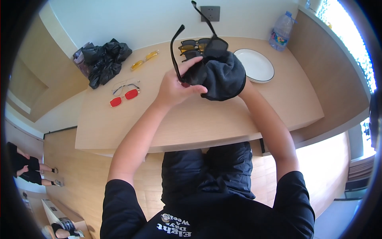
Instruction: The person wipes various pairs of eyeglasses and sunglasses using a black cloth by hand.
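Above the middle of the table, my left hand (175, 88) grips black-framed sunglasses (217, 46) by the frame, fingers and thumb closed around its left side. Both temples stick up, unfolded, toward the wall. A dark grey cloth (226, 79) is bunched over the near part of the glasses, covering most of one lens. My right hand is inside or behind this cloth; only its wrist (246, 89) shows, and the fingers are hidden. It holds the cloth up against the glasses. Just beyond lie several dark-framed glasses (191, 44) in a row, some with yellow lenses.
Red-lensed glasses (131, 94), wire-framed clear glasses (119, 88) and yellow-lensed glasses (144, 60) lie on the left. Behind them sits a crumpled black plastic bag (105, 63). A white plate (258, 65) and a water bottle (281, 32) stand right. Another person (30, 165) is far left.
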The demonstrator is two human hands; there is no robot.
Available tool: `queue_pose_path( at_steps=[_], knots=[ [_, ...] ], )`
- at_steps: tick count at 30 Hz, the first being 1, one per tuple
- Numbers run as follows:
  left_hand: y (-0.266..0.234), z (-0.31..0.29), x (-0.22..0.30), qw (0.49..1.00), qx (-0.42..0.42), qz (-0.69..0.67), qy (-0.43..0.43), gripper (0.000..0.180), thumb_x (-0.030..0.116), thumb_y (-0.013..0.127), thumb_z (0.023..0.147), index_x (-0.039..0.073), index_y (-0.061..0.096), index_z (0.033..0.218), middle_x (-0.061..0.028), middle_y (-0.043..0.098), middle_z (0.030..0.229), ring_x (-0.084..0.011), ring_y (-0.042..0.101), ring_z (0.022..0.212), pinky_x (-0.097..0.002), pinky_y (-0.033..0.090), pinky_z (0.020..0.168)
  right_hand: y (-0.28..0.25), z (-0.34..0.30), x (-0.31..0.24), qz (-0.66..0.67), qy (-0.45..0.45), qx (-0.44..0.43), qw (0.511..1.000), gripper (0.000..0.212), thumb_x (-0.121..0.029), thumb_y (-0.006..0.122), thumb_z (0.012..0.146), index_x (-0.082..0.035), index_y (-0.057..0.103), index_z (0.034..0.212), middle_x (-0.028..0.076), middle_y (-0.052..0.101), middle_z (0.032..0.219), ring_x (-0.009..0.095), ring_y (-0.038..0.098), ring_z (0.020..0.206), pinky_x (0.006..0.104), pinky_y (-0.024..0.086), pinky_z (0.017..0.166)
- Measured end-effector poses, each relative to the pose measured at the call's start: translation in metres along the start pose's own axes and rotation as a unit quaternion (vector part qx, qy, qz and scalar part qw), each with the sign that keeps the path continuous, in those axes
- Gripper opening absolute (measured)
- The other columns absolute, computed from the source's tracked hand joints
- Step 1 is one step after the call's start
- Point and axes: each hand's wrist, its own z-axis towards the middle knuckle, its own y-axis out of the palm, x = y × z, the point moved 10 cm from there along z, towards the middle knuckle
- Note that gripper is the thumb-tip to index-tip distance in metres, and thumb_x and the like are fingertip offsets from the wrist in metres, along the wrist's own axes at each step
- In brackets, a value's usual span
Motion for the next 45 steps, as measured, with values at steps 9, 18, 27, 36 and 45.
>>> queue_pose_path(
  at_steps=[9, 18, 27, 36, 45],
  knots=[
    [0.013, -0.003, -0.006, 0.994, -0.065, -0.05, -0.068, 0.095, 0.046, 0.096, 0.076, 0.009, 0.057, 0.154, 0.0013, 0.069, 0.127, -0.0078, 0.063, 0.11, -0.0206, 0.048, 0.083, -0.005, 0.01, -0.039, -0.087, -0.094, 0.029, 0.991, 0.025, -0.016, 0.073, 0.09, -0.006, 0.071, 0.113, 0.011, 0.075, 0.11, 0.031, 0.071, 0.097, 0.0385, 0.058, 0.088],
    [0.0, 0.003, -0.01, 0.999, 0.015, 0.034, -0.019, 0.078, 0.036, 0.094, 0.082, 0.011, 0.062, 0.148, 0.0, 0.071, 0.12, -0.0087, 0.063, 0.097, -0.0264, 0.049, 0.088, -0.001, 0.003, -0.041, -0.179, -0.164, 0.037, 0.969, 0.043, -0.014, 0.081, 0.076, -0.003, 0.066, 0.115, 0.013, 0.073, 0.109, 0.032, 0.071, 0.099, 0.0383, 0.057, 0.084],
    [-0.001, 0.006, 0.02, 0.962, 0.031, 0.258, 0.078, 0.088, 0.023, 0.099, 0.071, 0.015, 0.061, 0.15, -0.0017, 0.068, 0.121, -0.0142, 0.062, 0.107, -0.0278, 0.048, 0.089, -0.002, -0.002, -0.007, -0.115, -0.041, 0.033, 0.992, 0.022, -0.008, 0.07, 0.095, -0.004, 0.067, 0.116, 0.003, 0.073, 0.107, 0.023, 0.07, 0.096, 0.0328, 0.058, 0.086],
    [0.013, 0.006, -0.031, 0.98, -0.04, -0.158, -0.115, 0.065, 0.04, 0.082, 0.096, 0.011, 0.061, 0.15, 0.0004, 0.064, 0.13, -0.0091, 0.056, 0.105, -0.0271, 0.047, 0.096, 0.021, -0.013, 0.039, 0.208, 0.262, -0.058, 0.941, 0.032, -0.015, 0.075, 0.097, -0.005, 0.068, 0.127, 0.008, 0.076, 0.115, 0.013, 0.071, 0.097, 0.031, 0.06, 0.086],
    [0.0, 0.005, -0.062, 0.957, 0.041, -0.181, -0.223, 0.036, 0.03, 0.074, 0.104, 0.004, 0.074, 0.13, 0.0023, 0.074, 0.106, -0.0061, 0.062, 0.086, -0.0232, 0.049, 0.078, 0.008, -0.004, 0.005, -0.136, 0.014, -0.005, 0.991, 0.042, -0.031, 0.078, 0.092, -0.005, 0.07, 0.124, 0.013, 0.078, 0.105, 0.022, 0.071, 0.09, 0.0358, 0.058, 0.08]
  ],
)
